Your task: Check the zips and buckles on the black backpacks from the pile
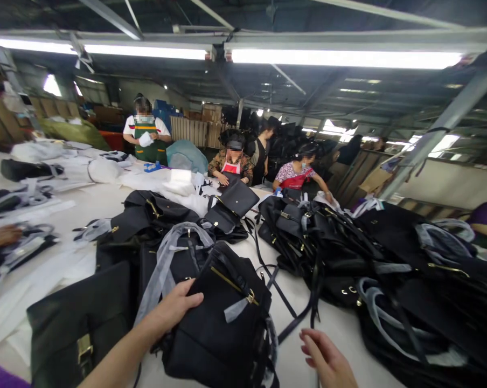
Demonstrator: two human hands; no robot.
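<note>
My left hand (pixel 182 304) grips the upper left side of a black backpack (pixel 223 318), thumb on its front panel and fingers behind. The bag stands tilted on the table, showing a gold zipper, a top handle and a zipper pull wrapped in pale film. To the right of this bag, my right hand (pixel 328 358) hovers above the table with fingers loosely bent and nothing visible in them. A loose black strap (pixel 298 323) lies just beyond its fingertips. Left of my forearm rests another black bag (pixel 79 323) with a gold clasp.
Piled black bags (pixel 421 291) with film-wrapped handles cover the table's right side. More bags (pixel 146 215) lie behind mine. White wrapping sheets (pixel 57 275) spread over the left. Another person's hand (pixel 3 237) reaches in at far left. Several co-workers stand or sit across the table (pixel 287 355).
</note>
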